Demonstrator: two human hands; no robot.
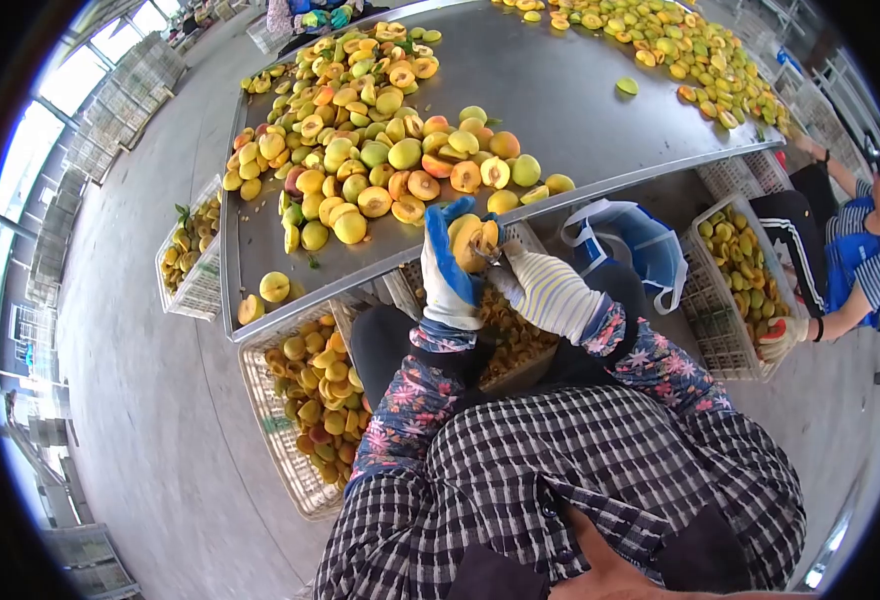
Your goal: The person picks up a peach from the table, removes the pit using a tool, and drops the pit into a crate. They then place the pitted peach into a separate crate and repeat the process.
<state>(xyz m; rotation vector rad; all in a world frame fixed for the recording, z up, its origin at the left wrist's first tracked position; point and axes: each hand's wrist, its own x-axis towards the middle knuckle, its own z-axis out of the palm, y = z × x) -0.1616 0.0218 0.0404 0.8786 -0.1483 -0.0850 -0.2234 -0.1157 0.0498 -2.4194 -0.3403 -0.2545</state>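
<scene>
My left hand (450,265), in a blue and white glove, is closed around a yellow peach (472,243) just off the table's near edge. The flesh of the fruit looks cut open. My right hand (550,290), in a striped knit glove, is closed on a small metal tool (495,255) pressed against the peach. The tool's handle is hidden in my fingers. Below both hands, a crate (525,375) between my knees holds cut orange-yellow pieces. A large pile of whole and halved peaches (360,150) lies on the metal table (520,90) ahead.
Crates of peaches stand at my left knee (285,450), by the table's left side (195,290) and at right (705,340). A blue and white bag (630,245) hangs near my right knee. A co-worker (855,250) sits at right. A bare hand (600,560) rests against the checked cloth.
</scene>
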